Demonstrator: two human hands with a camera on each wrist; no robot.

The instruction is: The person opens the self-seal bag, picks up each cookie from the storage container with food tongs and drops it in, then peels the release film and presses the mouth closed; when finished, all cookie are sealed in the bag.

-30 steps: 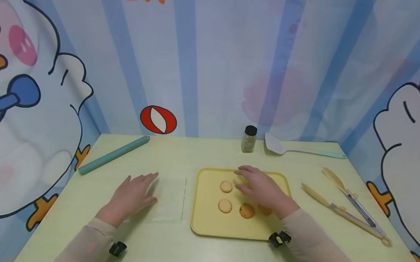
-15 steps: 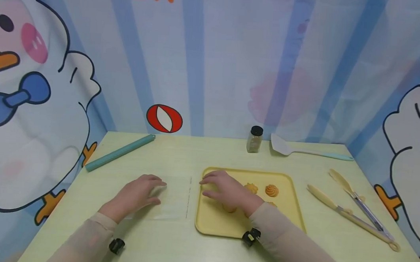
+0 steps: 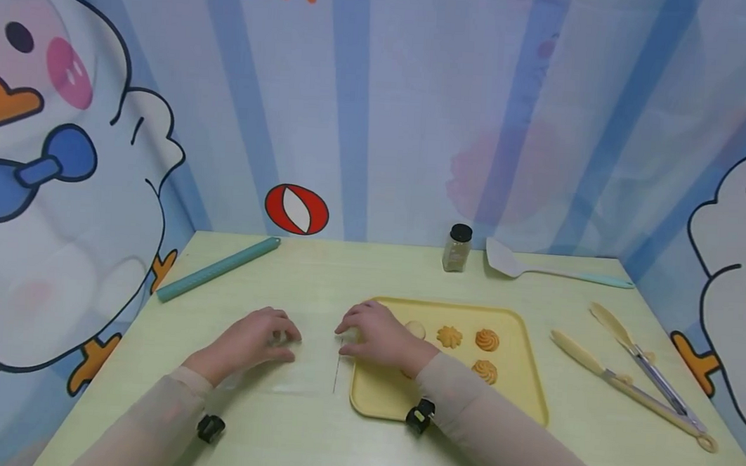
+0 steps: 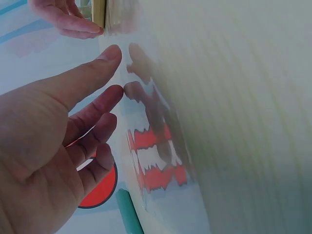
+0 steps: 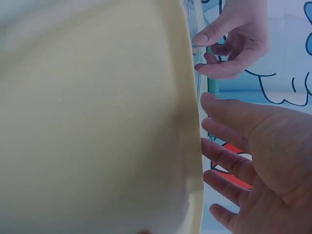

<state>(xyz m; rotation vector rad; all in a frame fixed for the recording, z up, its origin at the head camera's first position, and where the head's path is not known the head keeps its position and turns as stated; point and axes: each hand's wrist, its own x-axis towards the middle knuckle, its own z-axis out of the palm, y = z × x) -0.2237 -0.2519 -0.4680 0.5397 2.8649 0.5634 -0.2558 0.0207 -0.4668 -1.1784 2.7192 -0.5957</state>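
Observation:
A clear flat plastic bag (image 3: 311, 374) with a dashed line along its right edge lies on the table. My left hand (image 3: 247, 342) is over the bag's left part, its fingers loosely bent. In the left wrist view, the thumb and forefinger (image 4: 111, 100) come close to the shiny film (image 4: 158, 165), with a gap between them. My right hand (image 3: 380, 335) hovers at the bag's right edge, overlapping the left rim of a yellow tray (image 3: 516, 399). Nothing shows in its spread fingers in the right wrist view. Several cookies (image 3: 487, 339) sit on the tray, some hidden by the right hand.
A teal rolling pin (image 3: 219, 268) lies at the back left. At the back stand a black-capped jar (image 3: 457, 250) and, beside it, a spatula (image 3: 504, 259) lies flat. Tongs (image 3: 630, 394) with pale yellow tips lie spread right of the tray. A printed curtain rises behind the table.
My right hand has moved left from above the cookies to the tray's left rim and the bag's edge, uncovering cookies on the right. The left hand has shifted slightly right over the bag.

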